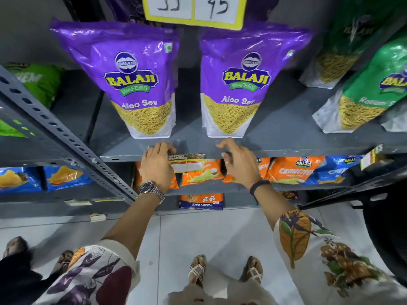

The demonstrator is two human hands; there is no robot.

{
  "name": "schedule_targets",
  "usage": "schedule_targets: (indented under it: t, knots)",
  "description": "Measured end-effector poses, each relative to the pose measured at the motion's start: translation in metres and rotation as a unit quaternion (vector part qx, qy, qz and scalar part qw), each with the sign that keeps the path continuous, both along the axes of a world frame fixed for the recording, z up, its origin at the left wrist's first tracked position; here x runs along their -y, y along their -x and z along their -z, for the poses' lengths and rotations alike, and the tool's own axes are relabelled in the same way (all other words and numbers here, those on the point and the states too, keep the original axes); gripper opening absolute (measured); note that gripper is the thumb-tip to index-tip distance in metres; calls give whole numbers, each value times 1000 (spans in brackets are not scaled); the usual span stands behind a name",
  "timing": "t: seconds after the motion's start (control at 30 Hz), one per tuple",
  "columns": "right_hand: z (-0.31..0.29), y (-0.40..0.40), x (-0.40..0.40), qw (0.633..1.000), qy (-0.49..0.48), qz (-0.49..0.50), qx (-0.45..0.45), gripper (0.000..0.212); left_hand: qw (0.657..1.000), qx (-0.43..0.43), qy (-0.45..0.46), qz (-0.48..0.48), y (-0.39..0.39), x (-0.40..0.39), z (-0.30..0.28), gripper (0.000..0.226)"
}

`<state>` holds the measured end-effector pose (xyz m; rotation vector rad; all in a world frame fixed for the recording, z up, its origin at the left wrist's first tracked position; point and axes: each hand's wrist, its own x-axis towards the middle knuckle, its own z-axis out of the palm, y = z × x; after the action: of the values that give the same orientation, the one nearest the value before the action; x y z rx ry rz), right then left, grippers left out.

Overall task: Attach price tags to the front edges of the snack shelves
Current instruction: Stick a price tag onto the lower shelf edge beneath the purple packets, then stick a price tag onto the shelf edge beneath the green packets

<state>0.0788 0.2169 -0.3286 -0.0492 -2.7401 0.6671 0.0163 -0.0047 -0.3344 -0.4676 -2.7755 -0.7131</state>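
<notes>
A price tag (187, 163) with a green and red "Super Market" header and blank white boxes hangs from the front edge of the grey snack shelf (297, 150). My left hand (156, 165) grips the tag's left end against the shelf edge, fingers curled over the lip. A little to the tag's right, my right hand (239, 162) hovers at the shelf edge with fingers spread and nothing in it. Two purple Aloo Sev bags (136, 84) (240, 84) stand on the shelf just behind both hands.
A filled-in yellow price tag (193, 9) hangs on the shelf above. Green snack bags (374, 84) stand at right, orange and blue chip bags (295, 170) on the shelf below. A perforated grey upright (55, 128) slants at left. Another person's feet (15, 245) are at lower left.
</notes>
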Motion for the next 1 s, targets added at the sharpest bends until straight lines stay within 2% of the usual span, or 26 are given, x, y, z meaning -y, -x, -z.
schedule_targets:
  t: [0.13, 0.27, 0.43, 0.57, 0.67, 0.83, 1.0]
  knots:
    - [-7, -43, -76, 999, 1, 48, -23, 28, 993, -5, -37, 108, -21, -45, -7, 36]
    - [-13, -95, -176, 988, -35, 149, -27, 34, 976, 17, -71, 204, -41, -128, -4, 31]
    - [-19, -156, -308, 972, -47, 231, -12, 33, 960, 44, -74, 265, -77, -261, -8, 30]
    - [-21, -191, -399, 965, -31, 260, 0, 38, 950, 75, -83, 292, -111, -368, -9, 40]
    - [-4, -204, -451, 969, -19, 244, 26, 34, 952, 85, -79, 282, -131, -435, -10, 35]
    - [29, -198, -499, 986, 43, 145, 73, 22, 965, 74, -53, 246, -140, -513, -12, 29]
    - [46, -178, -500, 995, -11, 102, 22, 21, 975, 66, -14, 212, -139, -543, -12, 26]
